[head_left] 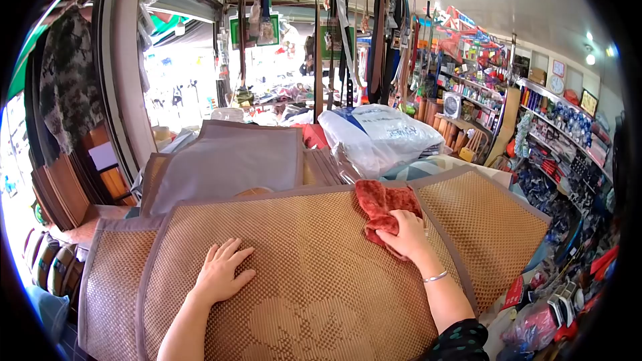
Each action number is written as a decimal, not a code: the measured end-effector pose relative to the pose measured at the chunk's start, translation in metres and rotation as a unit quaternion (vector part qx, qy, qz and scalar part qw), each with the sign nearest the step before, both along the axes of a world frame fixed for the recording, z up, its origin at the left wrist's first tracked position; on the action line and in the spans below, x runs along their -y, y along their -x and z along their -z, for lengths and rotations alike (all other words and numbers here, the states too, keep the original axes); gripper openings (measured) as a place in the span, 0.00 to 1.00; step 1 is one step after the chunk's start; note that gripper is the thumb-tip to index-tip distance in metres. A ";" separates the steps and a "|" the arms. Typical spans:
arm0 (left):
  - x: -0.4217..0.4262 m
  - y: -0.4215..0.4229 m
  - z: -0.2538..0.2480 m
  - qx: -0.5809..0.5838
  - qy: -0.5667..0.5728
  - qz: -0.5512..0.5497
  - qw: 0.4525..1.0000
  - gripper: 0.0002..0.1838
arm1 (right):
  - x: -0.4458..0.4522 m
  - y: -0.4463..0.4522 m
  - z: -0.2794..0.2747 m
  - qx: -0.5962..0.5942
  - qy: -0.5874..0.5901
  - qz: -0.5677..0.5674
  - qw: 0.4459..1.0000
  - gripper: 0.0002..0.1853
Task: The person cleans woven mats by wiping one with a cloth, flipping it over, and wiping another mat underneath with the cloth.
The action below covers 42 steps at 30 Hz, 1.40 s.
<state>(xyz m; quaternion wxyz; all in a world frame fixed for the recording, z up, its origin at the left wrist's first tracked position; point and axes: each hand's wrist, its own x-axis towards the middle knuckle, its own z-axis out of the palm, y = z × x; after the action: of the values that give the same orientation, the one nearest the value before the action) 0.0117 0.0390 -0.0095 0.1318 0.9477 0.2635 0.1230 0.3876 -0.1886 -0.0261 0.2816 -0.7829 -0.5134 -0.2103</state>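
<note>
A tan woven mat [294,247] with a grey-brown cloth border spreads out in front of me. Flat on its left half rests my left hand [226,271], fingers spread and holding nothing. My right hand [404,234], with a silver bangle at the wrist, grips a crumpled red cloth [384,202] and presses it on the mat near the upper right border. Part of the cloth is hidden under the fingers. More woven matting [488,227] shows to the right, and another piece [120,287] sticks out at the left.
Behind the mat lie a grey panel [227,160] and a clear plastic-wrapped package [384,134]. Belts [381,33] hang overhead. Packed shelves [568,134] line the right wall, with bagged goods [535,321] below. A camouflage garment [70,80] hangs at the left.
</note>
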 end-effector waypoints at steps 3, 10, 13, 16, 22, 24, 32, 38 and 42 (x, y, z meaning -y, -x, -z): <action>0.002 0.000 -0.003 -0.008 -0.002 -0.001 1.000 0.33 | -0.004 0.057 -0.019 0.002 0.059 -0.159 0.985 0.29; 0.003 0.001 -0.003 0.013 -0.002 -0.001 1.000 0.33 | 0.001 0.153 -0.001 -0.006 0.115 -0.504 0.856 0.33; 0.003 0.001 -0.002 0.014 -0.006 -0.002 1.000 0.32 | -0.010 0.112 -0.014 -0.046 0.118 -0.397 0.909 0.33; 0.002 0.001 -0.001 0.005 -0.004 -0.003 1.000 0.32 | -0.015 0.071 -0.021 -0.037 0.076 -0.246 0.966 0.32; 0.001 0.001 -0.002 0.000 -0.003 0.005 1.000 0.33 | 0.003 -0.009 0.004 0.001 -0.039 -0.005 0.999 0.30; 0.001 0.001 -0.001 -0.005 -0.004 0.002 1.000 0.33 | 0.000 0.012 0.003 0.003 -0.025 -0.058 0.998 0.29; 0.000 0.001 0.001 0.005 -0.003 0.001 1.000 0.33 | 0.004 0.152 -0.010 0.020 0.095 -0.469 0.878 0.29; 0.001 0.002 0.000 0.017 -0.019 0.006 1.000 0.32 | -0.005 0.117 -0.044 -0.076 0.129 -0.333 0.931 0.27; 0.000 0.002 0.000 0.012 -0.013 0.008 1.000 0.32 | -0.004 0.019 -0.021 0.042 0.048 -0.043 0.997 0.27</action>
<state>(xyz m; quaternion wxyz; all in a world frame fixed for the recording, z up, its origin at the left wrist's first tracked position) 0.0098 0.0386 -0.0096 0.1237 0.9499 0.2525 0.1365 0.3691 -0.1846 -0.0055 0.2306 -0.7630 -0.5675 -0.2063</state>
